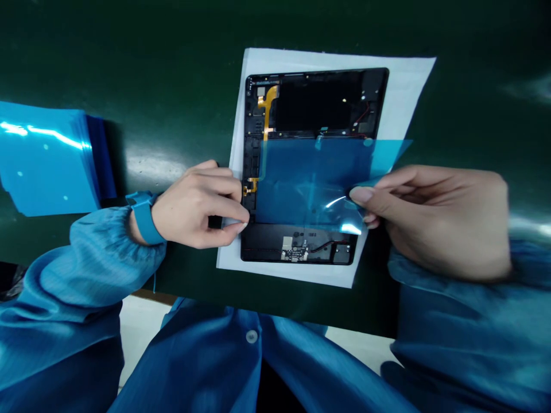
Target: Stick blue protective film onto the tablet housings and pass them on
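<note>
Right hand (447, 218): fingers pinched on blue film (314, 186)
Left hand (200, 203): fingers closed at tablet's (318, 103) left edge; hold unclear
Tablet: on white paper (404, 86), near bench's (172, 69) front edge

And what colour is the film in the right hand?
The film is see-through blue, in the head view.

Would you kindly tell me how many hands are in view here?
2: the left hand is at the left edge of the opened device, and the right hand pinches the blue film at its right side. No other hand shows.
</note>
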Demonstrator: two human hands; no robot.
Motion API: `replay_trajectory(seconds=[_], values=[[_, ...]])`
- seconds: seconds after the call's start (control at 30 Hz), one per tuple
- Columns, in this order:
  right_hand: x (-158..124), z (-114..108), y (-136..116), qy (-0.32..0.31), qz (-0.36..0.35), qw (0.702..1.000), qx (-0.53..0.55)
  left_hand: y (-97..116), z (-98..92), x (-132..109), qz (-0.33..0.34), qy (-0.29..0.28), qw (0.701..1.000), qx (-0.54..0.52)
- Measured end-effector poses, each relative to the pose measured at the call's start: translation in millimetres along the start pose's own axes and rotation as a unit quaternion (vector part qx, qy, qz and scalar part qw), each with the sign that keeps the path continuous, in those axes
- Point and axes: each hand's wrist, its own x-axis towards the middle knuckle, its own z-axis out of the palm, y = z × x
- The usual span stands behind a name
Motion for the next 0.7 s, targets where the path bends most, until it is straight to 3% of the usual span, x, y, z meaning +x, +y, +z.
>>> replay_trajectory(seconds=[0.27, 0.7], values=[[0.6, 0.2, 0.3, -0.001, 0.004, 1.000, 0.001, -0.6, 0.6, -0.9, 0.025, 0.022, 0.999, -0.009], [-0.2, 3.2, 0.2, 0.016, 0.040, 0.999, 0.008, 1.3, -0.6, -1.9, -0.001, 0.003, 1.000, -0.013]])
